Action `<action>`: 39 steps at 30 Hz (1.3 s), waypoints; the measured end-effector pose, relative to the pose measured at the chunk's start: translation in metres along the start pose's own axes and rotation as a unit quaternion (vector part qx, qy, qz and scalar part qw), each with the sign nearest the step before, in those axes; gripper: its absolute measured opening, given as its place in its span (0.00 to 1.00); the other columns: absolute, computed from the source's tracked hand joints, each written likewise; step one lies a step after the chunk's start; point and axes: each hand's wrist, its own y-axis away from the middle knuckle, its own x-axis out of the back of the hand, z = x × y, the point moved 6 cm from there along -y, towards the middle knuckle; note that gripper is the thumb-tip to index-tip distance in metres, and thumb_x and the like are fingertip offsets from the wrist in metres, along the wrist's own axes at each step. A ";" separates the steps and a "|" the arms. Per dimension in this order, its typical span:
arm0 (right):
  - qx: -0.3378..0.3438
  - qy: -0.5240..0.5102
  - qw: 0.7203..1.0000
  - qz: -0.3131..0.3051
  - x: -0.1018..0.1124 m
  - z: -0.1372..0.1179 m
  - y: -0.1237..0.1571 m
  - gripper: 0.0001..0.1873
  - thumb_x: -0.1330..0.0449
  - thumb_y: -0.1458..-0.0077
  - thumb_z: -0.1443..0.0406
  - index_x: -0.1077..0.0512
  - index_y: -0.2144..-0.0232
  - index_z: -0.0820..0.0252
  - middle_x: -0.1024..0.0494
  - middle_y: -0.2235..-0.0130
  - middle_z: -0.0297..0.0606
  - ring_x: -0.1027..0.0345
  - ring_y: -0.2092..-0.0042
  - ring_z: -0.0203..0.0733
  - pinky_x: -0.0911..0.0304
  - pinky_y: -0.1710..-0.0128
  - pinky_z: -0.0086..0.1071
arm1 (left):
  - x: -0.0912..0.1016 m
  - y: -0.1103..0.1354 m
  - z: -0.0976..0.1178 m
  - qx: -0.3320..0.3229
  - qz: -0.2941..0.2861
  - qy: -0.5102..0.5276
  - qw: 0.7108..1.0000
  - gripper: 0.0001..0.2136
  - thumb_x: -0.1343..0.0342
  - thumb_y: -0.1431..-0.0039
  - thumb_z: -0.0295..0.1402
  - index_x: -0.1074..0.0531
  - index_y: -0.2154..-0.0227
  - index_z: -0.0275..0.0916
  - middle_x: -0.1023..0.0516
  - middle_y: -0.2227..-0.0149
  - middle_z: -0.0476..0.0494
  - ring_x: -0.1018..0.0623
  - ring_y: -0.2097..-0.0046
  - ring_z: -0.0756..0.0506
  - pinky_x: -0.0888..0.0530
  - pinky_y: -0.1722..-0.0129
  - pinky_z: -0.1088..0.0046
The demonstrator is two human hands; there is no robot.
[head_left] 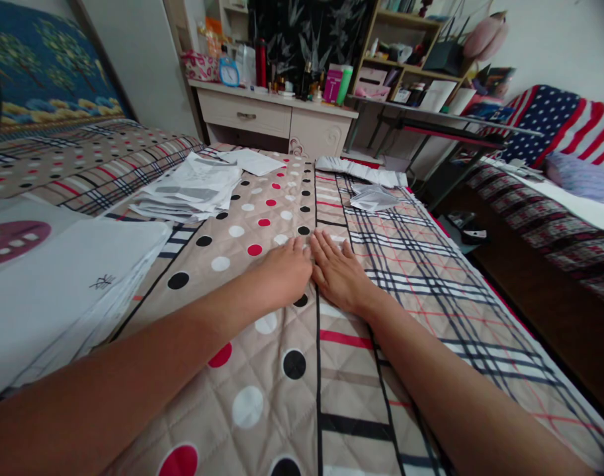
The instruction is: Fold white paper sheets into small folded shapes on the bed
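A quilted bedspread (262, 337) with dots, stripes and plaid lies under both my hands. My right hand (340, 272) rests palm down on its striped band, flat, with the fingers stretched forward. Close beside it on the dotted band is my left hand (288, 270), its fingers curled in and pressed down. Whatever may be under those fingers is hidden. The two hands nearly touch. Slight creases show in the cloth below the left hand.
To the left lie a stack of large white sheets (118, 258) and a pile of papers (197, 188). Folded pale packets (374, 197) lie ahead on the right, near a striped white bundle (358, 170). A dresser (247, 116) stands beyond the bed, and a second bed (544, 198) at the right.
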 end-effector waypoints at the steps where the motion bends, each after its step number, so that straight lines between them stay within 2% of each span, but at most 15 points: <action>1: -0.013 0.004 1.000 0.006 0.001 0.000 0.000 0.33 0.58 0.36 0.61 0.52 0.33 0.73 0.56 0.31 0.51 0.64 0.30 0.50 0.62 0.34 0.53 | 0.000 0.000 0.001 0.011 -0.006 -0.007 1.000 0.24 0.56 0.39 0.25 0.36 0.41 0.22 0.38 0.38 0.21 0.38 0.35 0.32 0.34 0.41 0.57; 4: -0.046 0.016 0.999 0.019 0.001 -0.001 0.002 0.32 0.58 0.36 0.62 0.50 0.34 0.75 0.53 0.31 0.54 0.61 0.30 0.53 0.64 0.34 0.54 | 0.001 0.001 0.005 0.043 0.007 -0.026 0.999 0.23 0.54 0.41 0.24 0.33 0.43 0.24 0.35 0.40 0.22 0.36 0.37 0.30 0.34 0.43 0.54; 7: -0.032 0.004 0.999 0.011 -0.001 -0.002 0.001 0.32 0.59 0.35 0.62 0.50 0.34 0.75 0.53 0.31 0.52 0.60 0.30 0.51 0.61 0.33 0.51 | 0.000 0.001 0.001 0.022 0.010 -0.004 1.000 0.26 0.55 0.40 0.25 0.40 0.38 0.25 0.43 0.35 0.24 0.40 0.34 0.32 0.38 0.40 0.53; 10: -0.063 -0.016 0.998 0.016 -0.001 0.013 -0.003 0.33 0.59 0.34 0.58 0.49 0.34 0.74 0.53 0.31 0.52 0.60 0.30 0.51 0.58 0.34 0.50 | -0.005 -0.001 -0.022 0.000 -0.034 0.043 0.998 0.26 0.58 0.35 0.34 0.44 0.36 0.29 0.49 0.32 0.29 0.45 0.32 0.36 0.41 0.38 0.54; 12: -0.126 -0.029 0.991 0.027 0.000 0.030 -0.004 0.33 0.60 0.33 0.55 0.47 0.35 0.73 0.51 0.32 0.54 0.59 0.30 0.53 0.58 0.35 0.53 | -0.009 -0.004 -0.049 0.076 -0.056 0.056 0.994 0.32 0.55 0.36 0.47 0.42 0.37 0.27 0.49 0.33 0.24 0.45 0.32 0.31 0.40 0.39 0.51; 14: -0.162 -0.044 0.985 0.043 0.000 0.043 -0.006 0.32 0.58 0.33 0.54 0.45 0.36 0.71 0.49 0.32 0.54 0.57 0.31 0.54 0.58 0.36 0.54 | -0.011 -0.008 -0.068 0.114 -0.034 0.077 0.990 0.37 0.55 0.39 0.55 0.38 0.40 0.25 0.46 0.34 0.21 0.43 0.34 0.28 0.38 0.41 0.49; 16: -0.160 -0.060 0.983 0.070 0.001 0.050 -0.008 0.31 0.54 0.35 0.54 0.41 0.38 0.68 0.45 0.33 0.53 0.53 0.32 0.54 0.55 0.37 0.54 | -0.013 -0.013 -0.078 0.132 0.021 0.106 0.985 0.38 0.56 0.41 0.58 0.33 0.43 0.27 0.40 0.36 0.22 0.38 0.36 0.29 0.37 0.42 0.52; 19: -0.127 -0.107 0.978 0.127 0.004 0.055 -0.008 0.26 0.42 0.42 0.52 0.30 0.47 0.62 0.35 0.38 0.49 0.41 0.38 0.54 0.46 0.41 0.49 | -0.017 -0.020 -0.083 0.103 0.121 0.149 0.976 0.36 0.48 0.46 0.59 0.32 0.43 0.35 0.39 0.36 0.31 0.39 0.35 0.33 0.42 0.37 0.55; 21: -0.111 -0.155 0.966 0.172 0.007 0.059 -0.007 0.20 0.36 0.49 0.55 0.25 0.56 0.59 0.27 0.44 0.46 0.33 0.45 0.52 0.39 0.46 0.45 | -0.023 -0.024 -0.083 0.058 0.146 0.203 0.966 0.36 0.41 0.50 0.56 0.31 0.43 0.38 0.40 0.35 0.33 0.39 0.35 0.34 0.42 0.37 0.54; 23: -0.095 -0.206 0.948 0.224 0.012 0.062 -0.006 0.13 0.32 0.53 0.60 0.25 0.65 0.58 0.24 0.49 0.45 0.30 0.50 0.49 0.35 0.50 0.42 | -0.024 -0.025 -0.084 0.022 0.172 0.276 0.946 0.32 0.35 0.54 0.51 0.27 0.47 0.39 0.35 0.37 0.34 0.34 0.37 0.35 0.39 0.38 0.55; 26: -0.045 -0.263 0.918 0.293 0.022 0.060 -0.003 0.08 0.32 0.55 0.68 0.26 0.70 0.57 0.24 0.53 0.42 0.29 0.52 0.47 0.35 0.51 0.41 | -0.021 -0.025 -0.087 -0.002 0.203 0.384 0.901 0.25 0.30 0.57 0.38 0.23 0.54 0.38 0.24 0.47 0.37 0.25 0.46 0.39 0.30 0.44 0.62; 28: -0.009 -0.281 0.904 0.321 0.029 0.055 -0.002 0.08 0.34 0.55 0.71 0.26 0.70 0.56 0.24 0.54 0.41 0.29 0.52 0.46 0.35 0.51 0.41 | -0.018 -0.024 -0.085 -0.013 0.213 0.419 0.883 0.23 0.30 0.58 0.32 0.23 0.55 0.37 0.20 0.53 0.39 0.22 0.52 0.42 0.26 0.50 0.64; 32: 0.034 -0.288 0.897 0.333 0.033 0.047 0.000 0.10 0.36 0.55 0.74 0.25 0.70 0.55 0.22 0.56 0.39 0.29 0.53 0.46 0.35 0.50 0.42 | -0.010 -0.021 -0.076 -0.069 0.251 0.421 0.869 0.21 0.31 0.57 0.25 0.22 0.56 0.37 0.19 0.57 0.41 0.21 0.56 0.44 0.24 0.55 0.67; 35: 0.028 -0.276 0.904 0.325 0.030 0.047 -0.001 0.14 0.35 0.55 0.73 0.25 0.65 0.55 0.22 0.55 0.39 0.29 0.52 0.47 0.36 0.50 0.43 | -0.006 -0.017 -0.072 -0.110 0.278 0.409 0.862 0.17 0.34 0.55 0.22 0.22 0.59 0.38 0.20 0.59 0.43 0.21 0.58 0.46 0.24 0.59 0.70; 39: 0.016 -0.251 0.919 0.303 0.024 0.048 -0.004 0.12 0.33 0.56 0.72 0.24 0.67 0.55 0.22 0.55 0.39 0.29 0.53 0.48 0.34 0.52 0.44 | 0.003 -0.012 -0.067 -0.141 0.332 0.335 0.870 0.17 0.36 0.53 0.19 0.23 0.58 0.39 0.20 0.61 0.44 0.23 0.57 0.45 0.25 0.56 0.66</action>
